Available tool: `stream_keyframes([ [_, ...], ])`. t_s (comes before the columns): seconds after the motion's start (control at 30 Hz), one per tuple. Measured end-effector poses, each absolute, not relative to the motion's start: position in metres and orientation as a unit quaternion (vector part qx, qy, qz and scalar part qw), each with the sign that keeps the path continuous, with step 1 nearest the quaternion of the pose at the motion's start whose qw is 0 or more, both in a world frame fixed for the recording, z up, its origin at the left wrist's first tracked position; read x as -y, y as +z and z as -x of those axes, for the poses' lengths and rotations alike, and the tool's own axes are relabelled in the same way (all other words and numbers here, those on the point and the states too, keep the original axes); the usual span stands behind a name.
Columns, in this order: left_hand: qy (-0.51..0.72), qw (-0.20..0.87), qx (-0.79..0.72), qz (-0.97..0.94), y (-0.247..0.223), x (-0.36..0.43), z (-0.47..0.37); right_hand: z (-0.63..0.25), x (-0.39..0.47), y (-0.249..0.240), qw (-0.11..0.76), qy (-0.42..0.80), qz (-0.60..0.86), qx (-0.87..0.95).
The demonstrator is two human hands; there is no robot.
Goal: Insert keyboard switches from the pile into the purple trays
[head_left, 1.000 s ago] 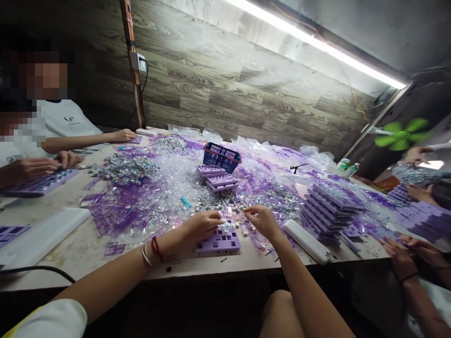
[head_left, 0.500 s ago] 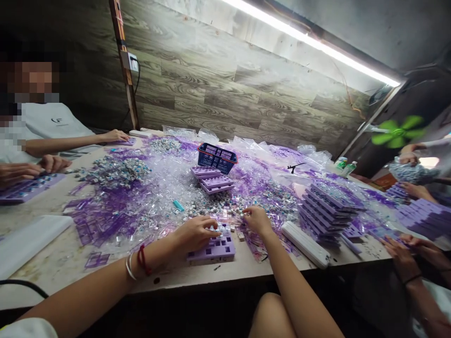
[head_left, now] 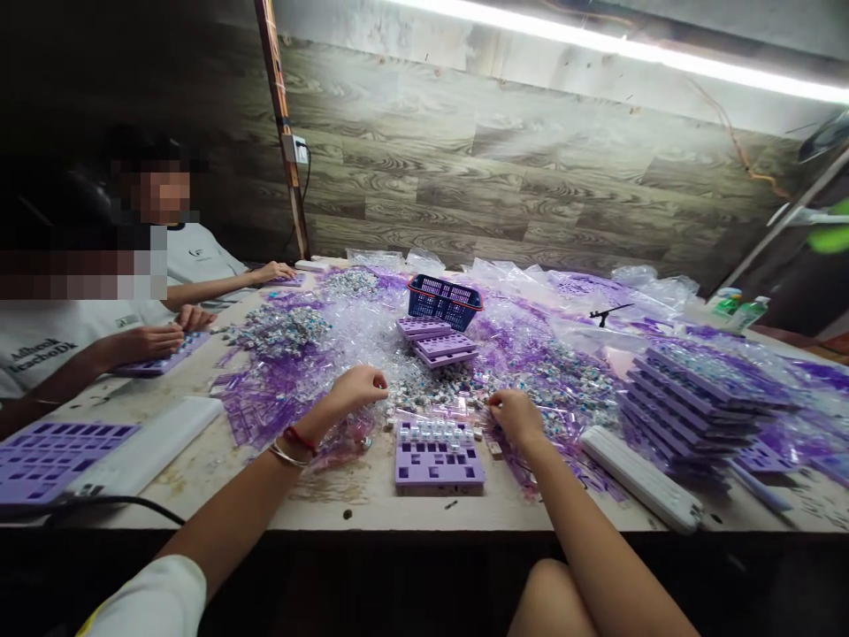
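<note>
In front of me on the table lies a purple tray [head_left: 439, 476] with square holes; small clear pieces [head_left: 428, 431] fill its upper rows. My left hand [head_left: 358, 387] is off the tray, to its upper left, at the edge of the loose pile. Its fingers are curled together, and whatever they pinch is too small to make out. To the tray's upper right, my right hand [head_left: 517, 414] is closed at the heap of small white and blue parts [head_left: 577, 376]. Its fingertips press together, their contents hidden.
Purple trays [head_left: 438, 343] lie before a dark blue basket [head_left: 444, 303]. A tall stack of filled trays [head_left: 690, 411] and a white power strip [head_left: 640, 478] stand at right. A long white box [head_left: 156, 442] lies left. Co-workers' hands [head_left: 163, 341] work at the far left.
My left hand has left the tray and moved up and left to the pile. My right hand stays by the heap, its fingers drawn in. The view has turned left.
</note>
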State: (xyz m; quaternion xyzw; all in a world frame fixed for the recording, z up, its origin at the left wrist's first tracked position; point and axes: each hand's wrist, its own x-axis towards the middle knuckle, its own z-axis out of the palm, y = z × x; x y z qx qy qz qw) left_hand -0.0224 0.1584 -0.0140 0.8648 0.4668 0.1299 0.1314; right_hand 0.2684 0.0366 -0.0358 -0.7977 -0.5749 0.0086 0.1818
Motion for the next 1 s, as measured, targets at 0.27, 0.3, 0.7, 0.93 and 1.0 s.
stream_keyframes([
  [0.27, 0.117, 0.137, -0.44, -0.88, -0.028, -0.153, 0.013, -0.264, -0.029, -0.027, 0.272, 0.03, 0.737, 0.618],
  [0.3, 0.124, 0.133, -0.439, -0.88, -0.029, -0.153, 0.012, -0.26, -0.027, -0.024, 0.296, 0.05, 0.715, 0.632],
  [0.7, 0.293, 0.217, -0.332, -0.87, -0.03, -0.129, -0.007, -0.205, 0.0, -0.009, 0.257, 0.157, 0.51, 0.806],
  [0.93, 0.296, 0.326, -0.291, -0.849, -0.038, -0.107, -0.024, -0.2, -0.005, -0.015, 0.217, 0.132, 0.536, 0.805],
  [1.0, 0.314, 0.334, -0.291, -0.84, -0.037, -0.106, -0.022, -0.202, -0.005, -0.017, 0.226, 0.145, 0.524, 0.808],
])
